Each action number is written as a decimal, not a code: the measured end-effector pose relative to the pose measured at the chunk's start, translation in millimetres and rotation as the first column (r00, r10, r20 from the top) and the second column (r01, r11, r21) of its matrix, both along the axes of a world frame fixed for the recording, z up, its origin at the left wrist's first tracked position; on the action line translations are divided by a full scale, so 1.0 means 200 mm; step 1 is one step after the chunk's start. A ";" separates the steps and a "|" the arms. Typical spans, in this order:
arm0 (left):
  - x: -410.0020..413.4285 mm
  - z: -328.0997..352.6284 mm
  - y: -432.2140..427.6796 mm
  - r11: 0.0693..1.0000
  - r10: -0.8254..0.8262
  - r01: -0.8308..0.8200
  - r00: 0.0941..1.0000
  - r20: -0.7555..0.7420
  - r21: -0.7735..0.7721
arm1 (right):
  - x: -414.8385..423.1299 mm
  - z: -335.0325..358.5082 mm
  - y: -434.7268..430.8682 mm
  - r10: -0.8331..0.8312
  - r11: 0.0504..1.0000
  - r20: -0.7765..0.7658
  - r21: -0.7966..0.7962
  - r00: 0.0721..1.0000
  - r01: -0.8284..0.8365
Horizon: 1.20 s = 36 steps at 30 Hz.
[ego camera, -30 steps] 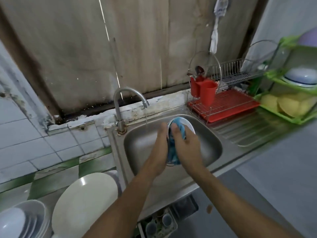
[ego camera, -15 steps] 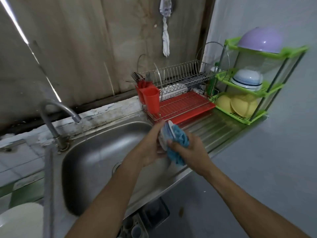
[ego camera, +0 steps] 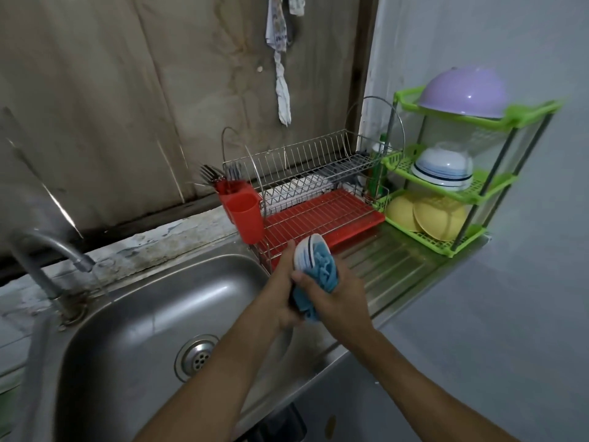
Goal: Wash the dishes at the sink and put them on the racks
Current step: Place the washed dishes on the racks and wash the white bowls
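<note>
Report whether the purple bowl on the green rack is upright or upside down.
Upside down: the purple bowl rests rim-down on the green rack's top shelf, rounded base up.

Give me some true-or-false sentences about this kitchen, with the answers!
1. The right hand grips a fuzzy blue cloth against a small white blue-striped bowl held by the left hand. True.
2. The round purple plastic bowl sits on the bottom shelf of the green plastic rack. False: the purple bowl lies upside down on the top shelf.
3. Metal forks stand in the red plastic cutlery cup. True.
4. The round yellow plates lie in the steel sink. False: the plates lean on the green rack's bottom shelf.
</note>
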<state>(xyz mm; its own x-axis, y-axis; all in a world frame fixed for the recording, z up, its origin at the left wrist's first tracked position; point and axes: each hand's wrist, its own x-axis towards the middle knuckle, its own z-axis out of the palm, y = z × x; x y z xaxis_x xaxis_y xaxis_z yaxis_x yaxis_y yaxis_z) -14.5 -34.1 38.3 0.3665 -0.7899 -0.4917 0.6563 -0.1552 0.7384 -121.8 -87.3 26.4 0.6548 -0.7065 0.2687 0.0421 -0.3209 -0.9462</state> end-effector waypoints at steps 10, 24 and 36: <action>0.14 -0.10 -0.20 0.999 0.023 0.001 0.679 0.734 -0.032 | 0.30 -0.04 -0.42 -0.228 0.516 0.141 0.857 0.964 -0.003; 0.42 -0.19 -0.54 0.944 0.104 -0.330 0.373 0.922 0.027 | 0.56 -0.01 -0.83 -0.083 0.643 -0.093 0.755 0.992 0.125; 0.59 -0.32 -0.72 0.738 -0.188 -0.571 0.337 0.923 0.359 | 0.75 -0.05 -1.04 0.186 0.667 -0.137 0.744 0.973 -0.023</action>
<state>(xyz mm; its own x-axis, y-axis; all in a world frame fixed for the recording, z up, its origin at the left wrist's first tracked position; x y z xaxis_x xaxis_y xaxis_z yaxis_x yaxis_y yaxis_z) 103.5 -177.5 -24.8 0.9426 -0.3336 -0.0147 -0.2431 -0.7159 0.6545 27.9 -295.8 15.8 0.7148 -0.5436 -0.4400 -0.1694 0.4759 -0.8630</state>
